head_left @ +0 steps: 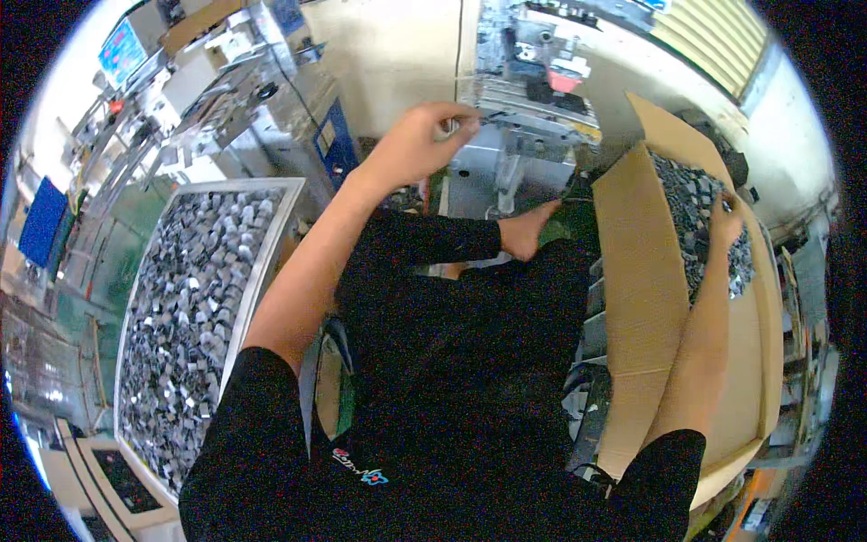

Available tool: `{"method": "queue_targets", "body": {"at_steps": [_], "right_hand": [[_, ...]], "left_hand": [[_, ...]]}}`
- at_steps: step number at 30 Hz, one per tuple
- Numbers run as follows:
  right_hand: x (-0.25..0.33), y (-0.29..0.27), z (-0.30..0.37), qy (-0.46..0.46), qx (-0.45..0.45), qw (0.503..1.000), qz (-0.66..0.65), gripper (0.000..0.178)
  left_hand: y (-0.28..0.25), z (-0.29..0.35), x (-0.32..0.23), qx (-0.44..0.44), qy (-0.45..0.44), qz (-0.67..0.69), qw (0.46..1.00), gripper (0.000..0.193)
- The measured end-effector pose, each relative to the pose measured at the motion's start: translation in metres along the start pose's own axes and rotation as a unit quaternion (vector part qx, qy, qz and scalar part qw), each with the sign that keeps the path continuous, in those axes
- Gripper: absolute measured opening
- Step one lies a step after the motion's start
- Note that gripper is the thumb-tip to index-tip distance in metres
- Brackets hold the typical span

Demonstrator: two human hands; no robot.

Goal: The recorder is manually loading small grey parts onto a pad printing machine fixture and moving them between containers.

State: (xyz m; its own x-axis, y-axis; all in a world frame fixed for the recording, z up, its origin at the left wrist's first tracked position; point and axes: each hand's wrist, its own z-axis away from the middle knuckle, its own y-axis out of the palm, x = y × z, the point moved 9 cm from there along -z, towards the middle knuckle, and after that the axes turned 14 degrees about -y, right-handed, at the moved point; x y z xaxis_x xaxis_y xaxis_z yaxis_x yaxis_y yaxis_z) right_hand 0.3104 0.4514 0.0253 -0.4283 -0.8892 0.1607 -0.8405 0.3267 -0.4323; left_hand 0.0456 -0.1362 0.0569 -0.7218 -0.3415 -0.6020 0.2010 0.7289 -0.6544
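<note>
While I have the left hand (424, 140) raised ahead of the body, its thumb and index finger curve toward each other, leaving a small gap near the palm. I cannot tell from my feed whether anything small sits between those fingertips. The grey machine (479, 163) stands beyond that hand, with a pink container (565, 81) on its upper part.

I have the right hand (725, 221) down inside the open cardboard box (641, 289), over the small dark pieces (682, 194) heaped toward its far end. Those fingers are bent downward among the pieces, and I cannot make out whether they pinch one or only touch the heap. Nearer the body, a bare tan cardboard panel shows inside the box, under the right forearm.

On my left I see a pale-rimmed tray (291, 200), filled with small grey blocks (190, 307), some of them catching bright light. The left forearm passes just beside its right rim, and the hand is well apart from the blocks.

Between tray and box I look down on a black shirt (470, 470), dark trousers (461, 334) and a bare foot (524, 233) near the machine's base. A yellow slatted shutter (713, 36) fills the upper right.
</note>
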Motion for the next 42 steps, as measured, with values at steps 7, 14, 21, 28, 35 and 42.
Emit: {"method": "queue_targets", "body": {"at_steps": [7, 14, 21, 28, 35, 42], "right_hand": [[0.018, -0.005, 0.006, 0.072, 0.047, 0.996, 0.018, 0.033], [0.113, -0.024, -0.034, -0.079, -0.007, 0.991, -0.104, 0.022], [0.298, 0.019, -0.048, -0.222, 0.072, 0.941, -0.245, 0.018], [0.37, 0.057, -0.033, -0.227, 0.156, 0.871, -0.408, 0.016], [0.384, 0.101, -0.036, -0.229, 0.18, 0.864, -0.41, 0.018], [0.403, 0.101, -0.037, -0.281, 0.215, 0.881, -0.312, 0.025]], "left_hand": [[0.09, -0.131, 0.006, 0.032, -0.019, -0.043, 0.998, 0.055], [0.121, -0.173, 0.01, -0.012, 0.002, -0.068, 0.998, 0.068], [0.105, -0.166, 0.013, -0.041, 0.1, -0.025, 0.994, 0.041], [0.052, -0.139, 0.021, -0.137, 0.07, 0.034, 0.988, 0.042], [0.012, -0.101, 0.186, -0.186, -0.204, 0.01, 0.961, 0.053], [0.013, -0.056, 0.335, -0.152, -0.317, -0.1, 0.931, 0.056]]}}
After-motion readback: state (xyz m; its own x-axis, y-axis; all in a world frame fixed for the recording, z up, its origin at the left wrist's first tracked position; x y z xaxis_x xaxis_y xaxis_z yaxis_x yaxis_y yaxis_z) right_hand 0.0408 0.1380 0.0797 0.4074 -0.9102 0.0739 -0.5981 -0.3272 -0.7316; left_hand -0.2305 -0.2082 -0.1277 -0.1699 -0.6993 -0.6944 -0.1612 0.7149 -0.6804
